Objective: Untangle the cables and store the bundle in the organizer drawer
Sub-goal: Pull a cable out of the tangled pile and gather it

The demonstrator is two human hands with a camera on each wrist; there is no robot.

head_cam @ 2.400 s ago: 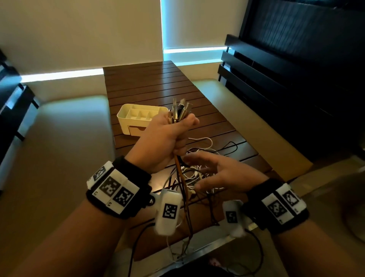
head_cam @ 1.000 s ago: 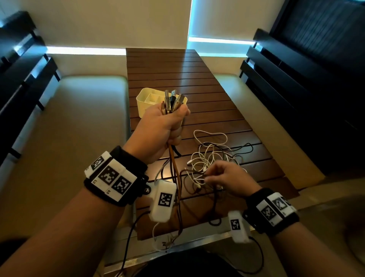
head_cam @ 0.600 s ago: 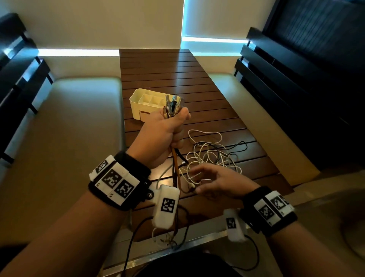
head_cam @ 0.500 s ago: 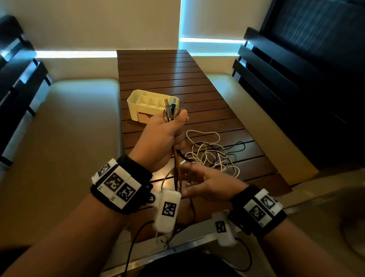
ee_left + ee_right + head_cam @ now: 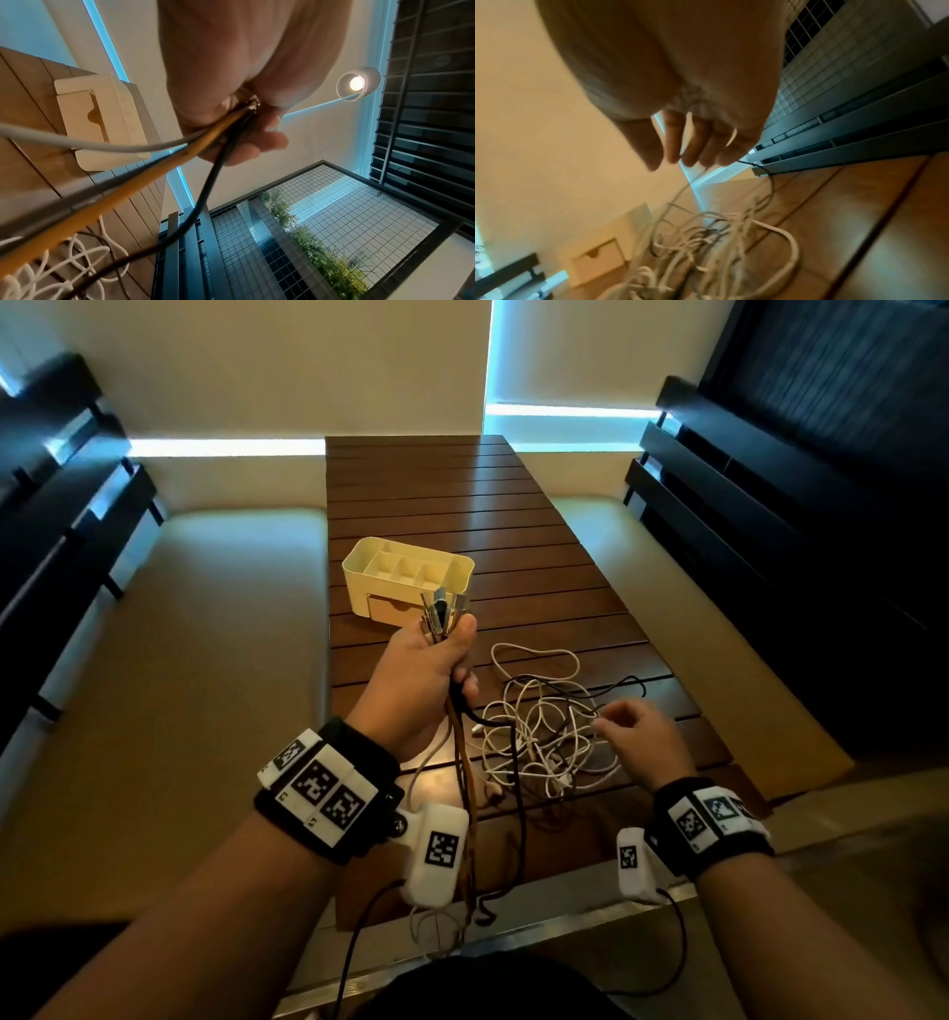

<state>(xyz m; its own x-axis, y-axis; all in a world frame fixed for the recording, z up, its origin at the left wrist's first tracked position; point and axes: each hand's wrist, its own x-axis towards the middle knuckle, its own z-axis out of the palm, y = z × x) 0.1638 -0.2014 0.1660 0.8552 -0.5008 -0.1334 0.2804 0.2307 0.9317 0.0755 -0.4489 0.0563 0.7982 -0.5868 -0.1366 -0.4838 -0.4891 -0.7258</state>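
Head view: several cable ends with metal plugs (image 5: 442, 614) are gathered upright in the left hand (image 5: 418, 677), whose fingers are curled tightly round them; an orange-brown cable (image 5: 144, 176), a black cable (image 5: 205, 194) and a grey-white cable (image 5: 77, 145) are seen in the left wrist view trailing down out of that fist. The rest, a loose tangle of thin white and black cables (image 5: 544, 729), is spread on the dark slatted wooden table (image 5: 462, 505) just right of the fist. The right hand (image 5: 639, 739) is held at the tangle's right edge with fingers loosely bent; a thin black strand runs from its fingertips (image 5: 693, 160) in the right wrist view, but blur leaves it uncertain whether anything is pinched. The cream plastic desk organizer with open top compartments (image 5: 408, 577) stands beyond the left hand, its small pale wooden drawer (image 5: 393, 610) shut.

By this evidence the task is judged to be at an early-to-middle stage: plug ends have been collected, yet the tangle is unsorted, no bundle is formed, and the drawer is unopened.

Compared with half a second ago, the right hand has been shifted from beneath the left fist out to the tangle's right side, while the left grip is unchanged
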